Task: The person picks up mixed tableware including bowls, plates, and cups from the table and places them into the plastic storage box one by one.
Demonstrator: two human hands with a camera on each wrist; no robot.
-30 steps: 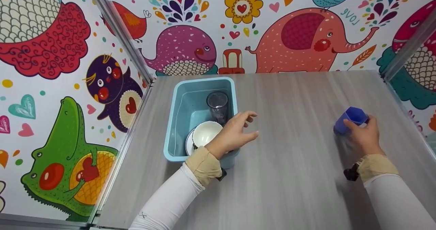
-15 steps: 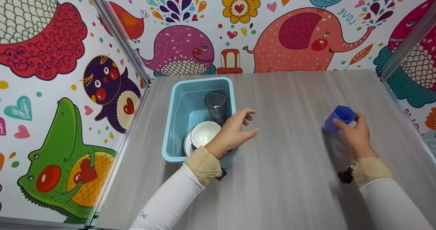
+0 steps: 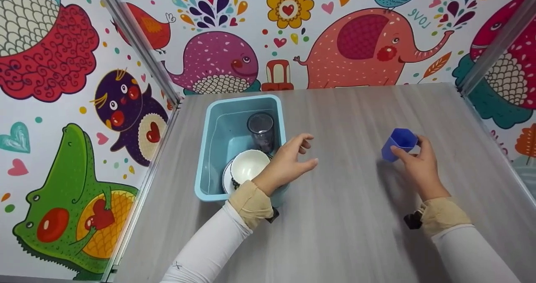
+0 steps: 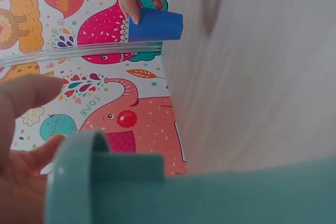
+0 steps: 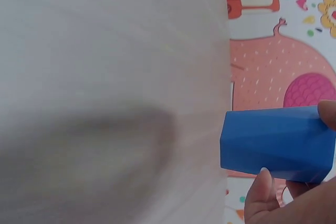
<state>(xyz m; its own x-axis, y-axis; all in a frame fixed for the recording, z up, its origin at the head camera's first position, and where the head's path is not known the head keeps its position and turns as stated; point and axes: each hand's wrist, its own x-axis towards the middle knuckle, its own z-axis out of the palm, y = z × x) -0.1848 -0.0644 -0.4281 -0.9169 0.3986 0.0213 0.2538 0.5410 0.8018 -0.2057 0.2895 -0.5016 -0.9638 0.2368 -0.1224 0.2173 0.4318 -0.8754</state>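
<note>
On the right of the head view my right hand point(image 3: 421, 163) grips a blue six-sided cup point(image 3: 391, 148) by its upper part, thumb on one side and fingers on the other. The cup point(image 5: 275, 142) is held above the table, its shadow falling below. My left hand point(image 3: 289, 159) hovers over the near right rim of a light blue bin point(image 3: 201, 157), fingers loosely bent and holding nothing. Inside the bin stand a dark clear glass point(image 3: 261, 132) at the back and a white bowl point(image 3: 249, 165) on a plate point(image 3: 227, 178) at the front, partly hidden by my left wrist.
The grey wood-grain table point(image 3: 335, 224) spreads between and around the hands. Cartoon-printed panels point(image 3: 356, 48) rise at the back and both sides, joined by metal corner posts point(image 3: 138, 40).
My right hand has moved left with the blue cup, bringing it nearer the bin. My left hand stays almost in place. The head view has shifted slightly.
</note>
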